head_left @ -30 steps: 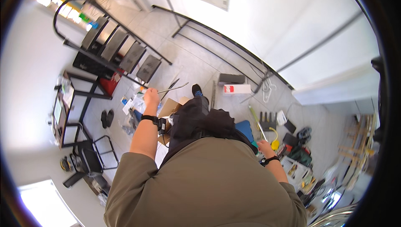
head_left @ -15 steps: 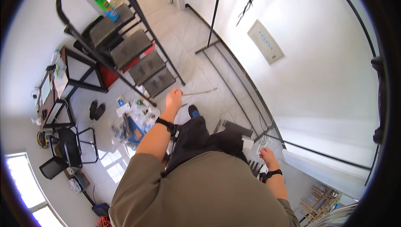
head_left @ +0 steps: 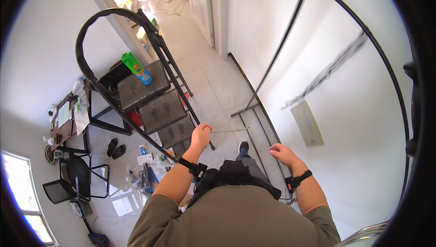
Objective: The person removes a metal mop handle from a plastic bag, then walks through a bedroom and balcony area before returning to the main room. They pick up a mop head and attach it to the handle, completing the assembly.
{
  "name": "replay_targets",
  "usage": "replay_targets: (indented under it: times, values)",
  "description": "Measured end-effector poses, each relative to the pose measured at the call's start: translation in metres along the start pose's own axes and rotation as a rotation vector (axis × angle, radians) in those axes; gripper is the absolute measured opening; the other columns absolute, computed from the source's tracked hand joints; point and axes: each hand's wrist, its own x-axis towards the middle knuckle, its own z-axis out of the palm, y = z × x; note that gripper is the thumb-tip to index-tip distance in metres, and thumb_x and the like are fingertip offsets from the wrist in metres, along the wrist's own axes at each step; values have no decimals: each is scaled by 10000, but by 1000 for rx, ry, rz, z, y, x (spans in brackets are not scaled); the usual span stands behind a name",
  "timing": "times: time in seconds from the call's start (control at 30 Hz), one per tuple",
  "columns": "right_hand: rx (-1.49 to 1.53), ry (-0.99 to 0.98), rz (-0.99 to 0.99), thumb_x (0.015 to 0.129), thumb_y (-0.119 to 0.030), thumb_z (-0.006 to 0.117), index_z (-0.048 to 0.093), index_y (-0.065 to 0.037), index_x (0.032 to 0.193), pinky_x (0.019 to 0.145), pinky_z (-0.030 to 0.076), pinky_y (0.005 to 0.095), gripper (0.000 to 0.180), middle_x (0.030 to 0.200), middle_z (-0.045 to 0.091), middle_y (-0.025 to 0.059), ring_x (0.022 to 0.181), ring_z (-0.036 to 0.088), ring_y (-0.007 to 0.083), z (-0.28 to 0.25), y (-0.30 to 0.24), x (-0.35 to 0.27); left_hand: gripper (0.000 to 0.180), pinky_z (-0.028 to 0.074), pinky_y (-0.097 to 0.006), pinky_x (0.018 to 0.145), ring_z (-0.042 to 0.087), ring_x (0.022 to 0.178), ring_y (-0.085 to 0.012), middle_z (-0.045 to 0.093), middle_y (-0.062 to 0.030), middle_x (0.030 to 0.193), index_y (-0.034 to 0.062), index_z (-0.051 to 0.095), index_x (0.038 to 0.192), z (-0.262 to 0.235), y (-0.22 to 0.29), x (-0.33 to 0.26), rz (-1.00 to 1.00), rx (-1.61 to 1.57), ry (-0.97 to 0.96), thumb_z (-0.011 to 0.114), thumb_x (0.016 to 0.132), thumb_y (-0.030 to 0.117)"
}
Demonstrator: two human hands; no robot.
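My left hand [head_left: 200, 136] is closed around one end of a thin grey wire [head_left: 230, 131]. The wire sticks out to the right, nearly straight, over the floor. To the right, close to the white wall, my right hand [head_left: 282, 153] hangs with loosely bent fingers and nothing visible in it. Just left of my left hand stands a black step ladder [head_left: 162, 110] with wide dark treads. A green and blue spray can [head_left: 137, 68] stands on its top tread. Black straps with small devices are on both wrists.
A black metal frame [head_left: 297, 29] leans by the right wall, near a grey wall panel [head_left: 307, 123]. Plastic bags and parts [head_left: 144, 178] litter the floor at left. Beyond them are slippers [head_left: 116, 148], a black chair [head_left: 80, 174] and a cluttered desk [head_left: 68, 133]. A doorway opens ahead.
My view has shifted forward, with the ladder now larger and lower in the picture. My right hand has risen toward the wall, away from the white cords. My left hand still holds the wire.
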Motion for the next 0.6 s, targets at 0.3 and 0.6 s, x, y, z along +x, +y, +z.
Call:
replay_targets:
  times: [0.3, 0.6]
  values:
    - [-523, -112, -402, 775, -294, 662, 482, -77, 1233, 669, 472, 347, 538, 748, 594, 99, 719, 578, 244, -42, -183, 238, 199, 463, -443, 721, 592, 806, -366, 632, -179, 812, 53, 599, 860, -6, 145, 116, 284, 388, 232, 467, 834, 199]
    - [-715, -181, -589, 846, -341, 525, 637, -40, 970, 734, 465, 424, 345, 950, 645, 190, 904, 590, 365, -1, -315, 462, 186, 480, -454, 670, 608, 750, -373, 636, -178, 760, 66, 615, 819, -35, 229, 295, 355, 489, 335, 496, 811, 209]
